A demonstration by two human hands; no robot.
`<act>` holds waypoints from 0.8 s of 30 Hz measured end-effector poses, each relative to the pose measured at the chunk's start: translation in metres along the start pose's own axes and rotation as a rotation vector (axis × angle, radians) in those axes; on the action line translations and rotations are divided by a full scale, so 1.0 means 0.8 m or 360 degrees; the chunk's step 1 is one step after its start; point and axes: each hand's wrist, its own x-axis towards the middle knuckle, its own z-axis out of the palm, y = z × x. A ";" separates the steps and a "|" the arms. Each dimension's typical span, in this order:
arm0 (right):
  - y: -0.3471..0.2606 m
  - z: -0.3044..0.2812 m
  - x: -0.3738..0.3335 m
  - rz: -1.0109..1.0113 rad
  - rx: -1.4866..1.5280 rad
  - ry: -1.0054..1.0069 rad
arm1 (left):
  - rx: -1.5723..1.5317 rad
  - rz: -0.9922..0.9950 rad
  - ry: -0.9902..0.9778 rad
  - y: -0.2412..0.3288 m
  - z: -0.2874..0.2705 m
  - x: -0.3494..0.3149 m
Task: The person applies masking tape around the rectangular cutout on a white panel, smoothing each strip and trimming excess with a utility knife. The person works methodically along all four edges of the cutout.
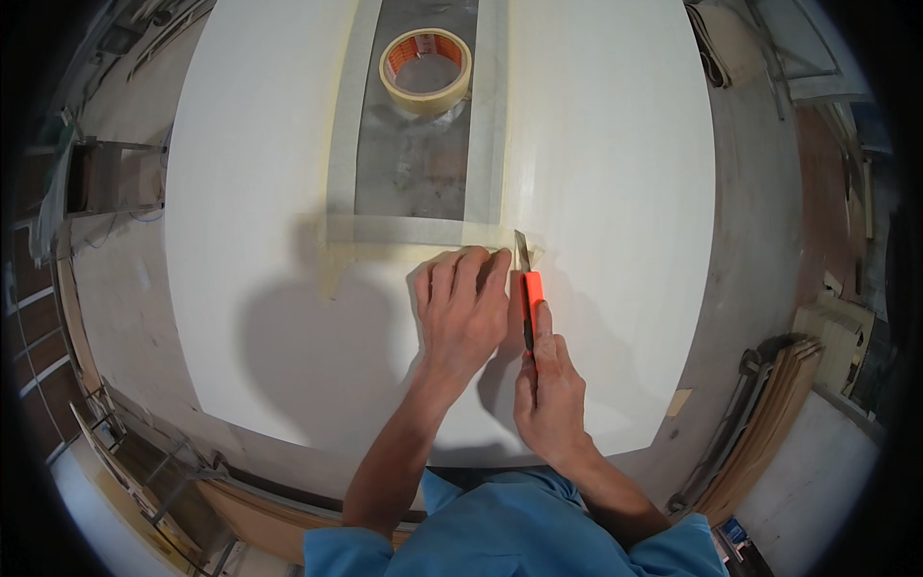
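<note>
My right hand is wrapped round an orange and black utility knife. Its extended blade touches or hovers just above the right end of a pale masking tape strip; which of the two I cannot tell. That strip runs across the near end of a dark grey rectangular area in a white panel. Close to the blade, my left hand rests on the tape's lower edge with its fingers stretched out, holding nothing. More tape borders the dark area on its left and right sides.
A roll of masking tape lies on the dark area at the far side. Stacked boards lean beyond the panel's lower right. A metal-framed cart or rack stands to the left. My shadow falls on the panel's left part.
</note>
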 end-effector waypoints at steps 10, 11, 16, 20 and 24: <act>0.000 0.030 -0.005 -0.0055 -0.0128 0.0119 | -0.0020 -0.0003 -0.0086 -0.001 -0.003 -0.005; 0.000 0.031 -0.006 -0.0066 -0.0167 0.0124 | -0.0014 -0.0004 -0.0091 -0.002 -0.002 -0.005; 0.001 0.029 -0.013 -0.0031 -0.0275 0.0057 | -0.0009 -0.0005 -0.0111 -0.002 0.001 -0.004; -0.001 0.024 -0.020 -0.0047 -0.0332 -0.0010 | 0.0044 0.0015 -0.0093 -0.002 0.002 -0.004; 0.002 0.025 -0.021 -0.0029 -0.0350 -0.0025 | 0.0059 0.0012 -0.0089 -0.006 0.005 -0.003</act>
